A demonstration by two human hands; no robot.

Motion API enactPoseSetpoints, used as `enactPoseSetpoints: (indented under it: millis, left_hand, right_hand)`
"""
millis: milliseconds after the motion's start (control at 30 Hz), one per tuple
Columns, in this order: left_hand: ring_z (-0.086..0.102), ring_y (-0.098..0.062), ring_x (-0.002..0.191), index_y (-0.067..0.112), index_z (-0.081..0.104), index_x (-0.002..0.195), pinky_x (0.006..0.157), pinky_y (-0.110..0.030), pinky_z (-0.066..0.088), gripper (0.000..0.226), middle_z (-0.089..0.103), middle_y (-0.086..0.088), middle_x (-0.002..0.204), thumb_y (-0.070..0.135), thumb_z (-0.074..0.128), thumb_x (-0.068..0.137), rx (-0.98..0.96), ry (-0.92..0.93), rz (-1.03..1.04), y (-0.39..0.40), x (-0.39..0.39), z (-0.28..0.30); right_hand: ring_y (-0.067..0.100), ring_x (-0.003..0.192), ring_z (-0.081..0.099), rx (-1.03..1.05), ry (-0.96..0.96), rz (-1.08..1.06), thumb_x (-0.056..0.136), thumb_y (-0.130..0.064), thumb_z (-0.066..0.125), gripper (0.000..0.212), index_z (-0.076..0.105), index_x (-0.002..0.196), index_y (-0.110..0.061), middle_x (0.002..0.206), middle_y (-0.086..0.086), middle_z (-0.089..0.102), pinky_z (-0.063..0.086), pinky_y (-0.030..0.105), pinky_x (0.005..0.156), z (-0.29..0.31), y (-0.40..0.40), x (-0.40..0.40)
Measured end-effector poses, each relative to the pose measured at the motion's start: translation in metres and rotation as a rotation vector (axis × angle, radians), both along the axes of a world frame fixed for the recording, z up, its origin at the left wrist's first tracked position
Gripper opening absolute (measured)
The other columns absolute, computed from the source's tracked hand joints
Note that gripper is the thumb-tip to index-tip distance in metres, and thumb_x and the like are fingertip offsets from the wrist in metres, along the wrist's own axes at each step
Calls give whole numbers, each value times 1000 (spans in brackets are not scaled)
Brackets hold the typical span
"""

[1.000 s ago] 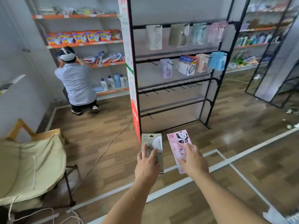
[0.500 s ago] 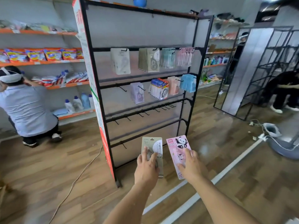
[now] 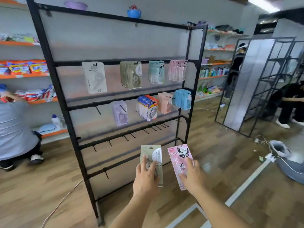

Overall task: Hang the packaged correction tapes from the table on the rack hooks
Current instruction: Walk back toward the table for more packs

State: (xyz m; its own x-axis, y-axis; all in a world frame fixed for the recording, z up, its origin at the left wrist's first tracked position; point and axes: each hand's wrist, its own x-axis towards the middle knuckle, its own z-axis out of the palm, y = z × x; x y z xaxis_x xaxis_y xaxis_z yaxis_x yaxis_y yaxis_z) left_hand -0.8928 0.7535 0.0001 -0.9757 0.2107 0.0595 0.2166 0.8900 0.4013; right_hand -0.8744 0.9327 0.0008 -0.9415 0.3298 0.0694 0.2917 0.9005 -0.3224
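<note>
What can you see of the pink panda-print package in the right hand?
The pink panda-print card package is a flat, glossy, upright card tilted slightly left, with a cartoon panda and a red logo at its top. The right hand grips its lower half. It hangs in mid-air before the black metal rack, touching no hook.

Bare black wire hooks (image 3: pixel 130 137) on the black metal display rack's (image 3: pixel 54 89) third rail look free to reach; hanging carded packs (image 3: pixel 164 106) crowd the upper rails.
</note>
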Motion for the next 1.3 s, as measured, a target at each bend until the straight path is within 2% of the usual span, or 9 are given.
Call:
enactPoseSetpoints:
  millis: [100,167,300,467,833,967,1100,1300]
  left_hand:
    - [11,-25,143,35,24,147,95,-37,51,54,-9,2,161,28,47,100,27,3,32,41,-29,10]
    - [8,-24,145,36,24,148,95,-37,51,54,-10,2,161,29,48,100,54,4,47,61,-44,15]
    - [6,-24,145,37,24,148,97,-38,50,55,-11,4,161,29,48,100,47,-15,66,95,-77,19]
    - [8,-25,145,36,26,147,96,-39,50,53,-10,4,161,29,49,99,35,10,48,131,-134,20]
    - [11,-27,144,36,24,148,98,-37,47,54,-12,3,161,32,48,99,53,140,-30,194,-272,48]
    - [10,-28,145,36,22,149,99,-36,46,56,-13,3,161,33,47,99,26,164,-54,220,-308,55]
    - [7,-28,146,37,19,149,101,-38,46,57,-14,4,161,34,46,100,23,170,3,250,-345,59]
    - [6,-30,146,37,17,150,99,-39,49,57,-14,3,161,39,44,100,42,239,122,295,-387,75]
  right_hand:
    - [25,104,58,10,1,28,91,-39,57,48,34,130,-26,128,2,40,49,32,73,9,41,-38]
    - [26,106,58,25,6,34,91,-38,56,49,33,133,-26,131,2,39,43,31,68,13,61,-59]
    - [26,108,57,0,5,38,91,-38,56,51,32,135,-26,132,1,39,39,30,67,16,95,-99]
    - [28,110,56,-53,53,47,91,-38,57,53,31,136,-25,134,2,40,48,35,77,21,127,-150]
    - [28,116,54,0,157,-10,92,-41,55,65,24,146,-21,145,4,36,47,34,84,63,194,-266]
    - [26,116,53,54,177,-13,94,-42,53,64,24,146,-20,142,4,40,45,34,82,80,219,-303]
    - [24,123,44,161,219,13,94,-46,50,65,21,147,-21,146,2,37,43,34,91,100,248,-346]
    - [25,125,45,93,324,127,95,-45,52,71,16,150,-21,152,4,31,48,34,92,130,290,-410]
